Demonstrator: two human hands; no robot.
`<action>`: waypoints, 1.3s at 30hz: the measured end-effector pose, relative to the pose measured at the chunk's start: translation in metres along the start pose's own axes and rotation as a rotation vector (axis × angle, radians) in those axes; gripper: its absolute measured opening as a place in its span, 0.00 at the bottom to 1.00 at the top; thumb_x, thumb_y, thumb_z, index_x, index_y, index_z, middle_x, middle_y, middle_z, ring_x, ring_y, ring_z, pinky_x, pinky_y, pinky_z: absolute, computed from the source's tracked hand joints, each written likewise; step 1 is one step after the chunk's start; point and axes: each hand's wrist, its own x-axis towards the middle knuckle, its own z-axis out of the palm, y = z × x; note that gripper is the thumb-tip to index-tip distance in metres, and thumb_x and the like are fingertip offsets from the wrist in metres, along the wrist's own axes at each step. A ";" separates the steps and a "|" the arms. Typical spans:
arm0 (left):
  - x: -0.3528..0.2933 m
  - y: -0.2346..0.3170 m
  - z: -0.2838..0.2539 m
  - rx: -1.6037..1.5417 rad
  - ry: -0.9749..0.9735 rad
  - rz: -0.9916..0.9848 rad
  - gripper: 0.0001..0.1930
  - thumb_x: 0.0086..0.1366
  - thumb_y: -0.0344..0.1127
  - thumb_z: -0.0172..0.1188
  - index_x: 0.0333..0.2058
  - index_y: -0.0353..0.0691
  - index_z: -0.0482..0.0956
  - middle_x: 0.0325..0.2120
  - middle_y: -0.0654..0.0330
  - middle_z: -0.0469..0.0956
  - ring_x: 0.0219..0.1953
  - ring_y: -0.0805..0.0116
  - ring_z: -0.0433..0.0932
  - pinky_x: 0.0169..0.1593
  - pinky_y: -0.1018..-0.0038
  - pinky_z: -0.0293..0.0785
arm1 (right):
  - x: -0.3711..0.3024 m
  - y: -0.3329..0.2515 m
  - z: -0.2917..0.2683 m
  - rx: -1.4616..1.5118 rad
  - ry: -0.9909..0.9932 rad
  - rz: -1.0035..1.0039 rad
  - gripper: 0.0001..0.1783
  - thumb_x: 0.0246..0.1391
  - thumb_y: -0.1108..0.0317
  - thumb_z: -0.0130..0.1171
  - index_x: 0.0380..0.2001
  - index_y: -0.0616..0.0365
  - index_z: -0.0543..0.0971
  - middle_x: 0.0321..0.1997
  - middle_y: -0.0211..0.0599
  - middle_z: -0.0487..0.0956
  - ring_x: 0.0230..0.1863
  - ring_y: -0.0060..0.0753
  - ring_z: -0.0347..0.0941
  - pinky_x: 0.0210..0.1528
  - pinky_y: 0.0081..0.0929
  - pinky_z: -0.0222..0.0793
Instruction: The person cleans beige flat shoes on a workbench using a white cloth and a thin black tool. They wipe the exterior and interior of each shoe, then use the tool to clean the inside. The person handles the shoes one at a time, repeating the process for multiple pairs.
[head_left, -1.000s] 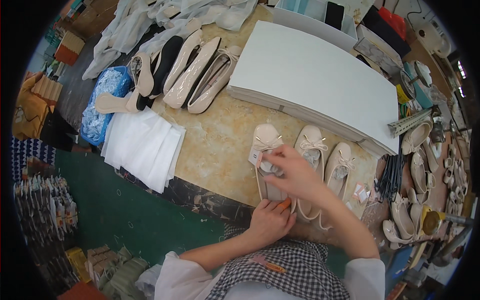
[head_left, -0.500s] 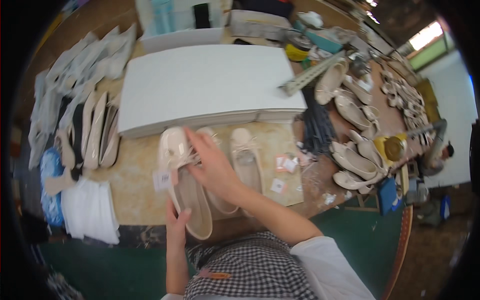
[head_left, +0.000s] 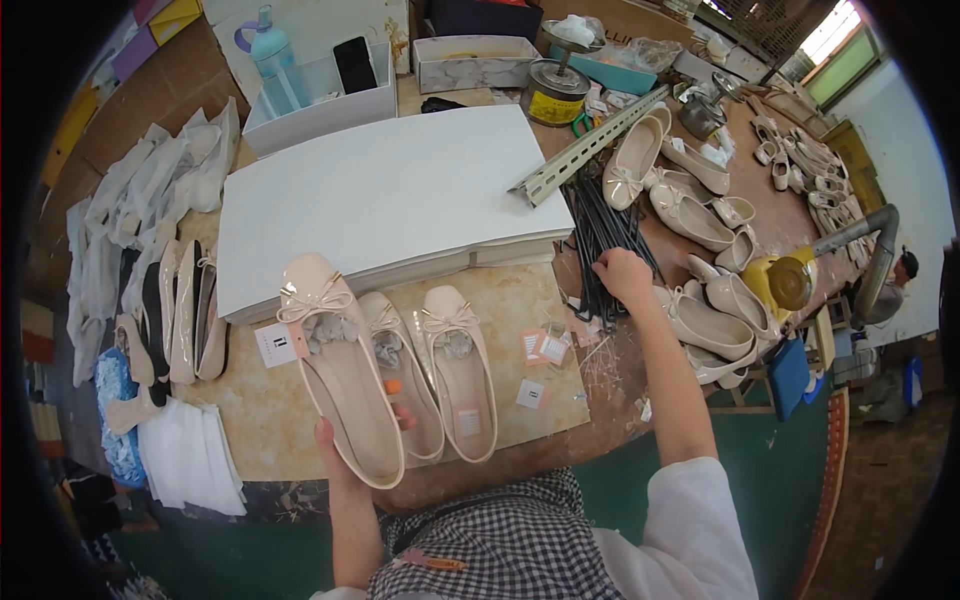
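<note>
My left hand [head_left: 345, 450] is closed round the heel part of a beige ballet flat [head_left: 345, 400] with a bow, lifted and tilted toward me. Grey crumpled paper fills its toe, and a white hang tag [head_left: 275, 344] dangles beside the bow. Two more flats, a middle one [head_left: 425, 425] partly behind the held shoe and a right one [head_left: 478, 400], lie on the table, also stuffed with paper. Out to the right, my right hand [head_left: 627, 277] has its fingers bent and pinched at a bundle of thin black sticks [head_left: 592, 225]; its fingertips are partly hidden.
A tall stack of white sheets or box lids [head_left: 380, 190] stands behind the shoes. A slotted metal angle bar [head_left: 590, 145] lies across its right corner. Several beige flats [head_left: 690, 215] crowd the right side. Small tags [head_left: 545, 345] and white tissue [head_left: 185, 455] flank the work area.
My right hand has left the shoe's toe and moved right to the black sticks. My left hand still holds the shoe, now shifted slightly left.
</note>
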 end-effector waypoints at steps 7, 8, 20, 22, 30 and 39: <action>-0.001 -0.006 -0.013 -0.146 0.112 -0.045 0.49 0.58 0.76 0.37 0.59 0.32 0.62 0.46 0.43 0.73 0.34 0.52 0.78 0.32 0.61 0.78 | -0.022 0.005 -0.041 0.135 0.230 -0.023 0.12 0.50 0.60 0.57 0.31 0.58 0.78 0.28 0.48 0.80 0.33 0.56 0.77 0.35 0.47 0.70; 0.002 -0.008 -0.008 -0.162 0.165 -0.043 0.50 0.58 0.77 0.35 0.59 0.33 0.62 0.45 0.44 0.74 0.34 0.53 0.78 0.32 0.62 0.79 | -0.028 0.005 -0.043 0.234 0.361 -0.025 0.11 0.52 0.62 0.56 0.33 0.58 0.77 0.25 0.46 0.78 0.28 0.50 0.76 0.31 0.43 0.70; 0.009 -0.011 -0.025 0.264 0.398 0.207 0.38 0.69 0.65 0.26 0.61 0.37 0.61 0.54 0.54 0.71 0.56 0.65 0.70 0.59 0.68 0.66 | -0.172 -0.234 -0.101 1.162 -0.609 -0.371 0.16 0.59 0.71 0.55 0.50 0.61 0.77 0.13 0.26 0.65 0.17 0.13 0.56 0.18 0.18 0.52; 0.005 -0.011 -0.030 0.333 0.374 0.254 0.37 0.70 0.64 0.27 0.61 0.38 0.61 0.54 0.55 0.71 0.55 0.65 0.70 0.59 0.69 0.66 | -0.169 -0.242 -0.098 1.155 -0.635 -0.396 0.16 0.59 0.69 0.54 0.49 0.62 0.77 0.13 0.30 0.64 0.16 0.15 0.55 0.18 0.20 0.52; -0.006 -0.012 -0.024 0.467 0.277 0.310 0.42 0.66 0.70 0.25 0.62 0.38 0.58 0.56 0.56 0.68 0.57 0.66 0.68 0.61 0.68 0.63 | -0.176 -0.265 -0.088 0.966 -0.175 -0.601 0.15 0.57 0.69 0.55 0.46 0.63 0.78 0.14 0.38 0.71 0.12 0.29 0.65 0.17 0.27 0.58; -0.019 -0.047 -0.038 0.285 0.526 0.080 0.45 0.64 0.73 0.27 0.62 0.38 0.60 0.55 0.56 0.70 0.55 0.62 0.70 0.58 0.69 0.66 | -0.189 -0.274 -0.052 0.658 -0.143 -0.680 0.15 0.54 0.69 0.57 0.45 0.58 0.79 0.21 0.44 0.77 0.21 0.44 0.74 0.24 0.37 0.69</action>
